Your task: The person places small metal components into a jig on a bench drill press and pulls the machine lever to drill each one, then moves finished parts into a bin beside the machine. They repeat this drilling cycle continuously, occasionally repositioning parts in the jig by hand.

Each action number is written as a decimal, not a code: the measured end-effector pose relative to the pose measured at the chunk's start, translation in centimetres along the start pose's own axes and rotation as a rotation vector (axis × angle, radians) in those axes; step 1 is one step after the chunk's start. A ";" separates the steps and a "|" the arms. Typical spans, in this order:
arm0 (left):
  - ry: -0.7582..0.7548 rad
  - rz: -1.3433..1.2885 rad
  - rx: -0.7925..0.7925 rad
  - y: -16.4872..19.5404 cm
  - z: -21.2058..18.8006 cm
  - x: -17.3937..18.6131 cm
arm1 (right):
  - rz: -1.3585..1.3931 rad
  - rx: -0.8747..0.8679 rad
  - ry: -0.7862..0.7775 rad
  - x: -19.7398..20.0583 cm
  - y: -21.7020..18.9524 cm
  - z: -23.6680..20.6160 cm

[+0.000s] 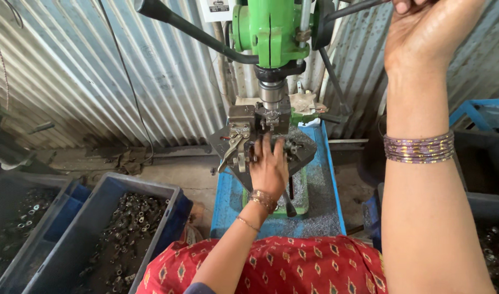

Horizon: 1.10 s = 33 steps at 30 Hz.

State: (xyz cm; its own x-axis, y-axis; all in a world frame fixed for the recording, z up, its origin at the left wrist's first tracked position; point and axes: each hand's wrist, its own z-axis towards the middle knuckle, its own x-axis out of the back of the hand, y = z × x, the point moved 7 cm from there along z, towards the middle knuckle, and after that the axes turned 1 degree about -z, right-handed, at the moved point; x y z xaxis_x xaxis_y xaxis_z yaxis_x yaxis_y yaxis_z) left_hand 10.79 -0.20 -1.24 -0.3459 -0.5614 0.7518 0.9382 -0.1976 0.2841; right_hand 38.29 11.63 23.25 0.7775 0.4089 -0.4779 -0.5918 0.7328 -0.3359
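A green drill press (271,32) stands against a corrugated metal wall, its spindle (271,92) hanging over a dark metal fixture (236,139) on the machine table. My left hand (268,166) rests on that fixture just below the spindle, fingers spread over small metal parts; whether it pinches one I cannot tell. My right hand (424,32) is raised at the upper right, closed around a black feed lever (353,10) of the press. Another black lever (189,27) sticks out to the upper left.
A blue bench top (331,212) strewn with metal chips carries the press base. Two grey crates (151,190) of small metal nuts sit at the lower left. A blue frame (473,111) and a dark bin (489,163) are on the right. My red patterned clothing (293,267) fills the bottom.
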 end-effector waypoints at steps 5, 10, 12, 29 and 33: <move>0.000 -0.149 -0.062 1.3 -0.9 0.5 | -0.028 -0.020 -0.092 -2.4 -0.8 -0.3; -0.083 -0.105 0.010 2.8 0.1 0.4 | -0.111 0.024 -0.144 -3.7 -1.4 -0.9; -0.074 -0.104 0.021 3.2 0.5 0.5 | -0.093 0.001 -0.119 -3.4 -1.3 -0.8; -0.119 -0.156 -0.115 6.2 0.6 0.2 | -0.091 0.029 -0.154 -1.5 -1.2 -0.6; -0.161 -0.691 0.201 3.4 0.5 -1.7 | -0.091 0.030 -0.154 -1.4 -1.1 -0.5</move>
State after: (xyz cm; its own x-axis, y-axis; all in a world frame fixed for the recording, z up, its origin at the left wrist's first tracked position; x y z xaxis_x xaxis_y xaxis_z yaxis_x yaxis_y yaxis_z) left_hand 14.56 0.51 -1.29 -0.8691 -0.2338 0.4358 0.4911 -0.3038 0.8164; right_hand 37.77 9.99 23.90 0.8524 0.4171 -0.3154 -0.5126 0.7855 -0.3467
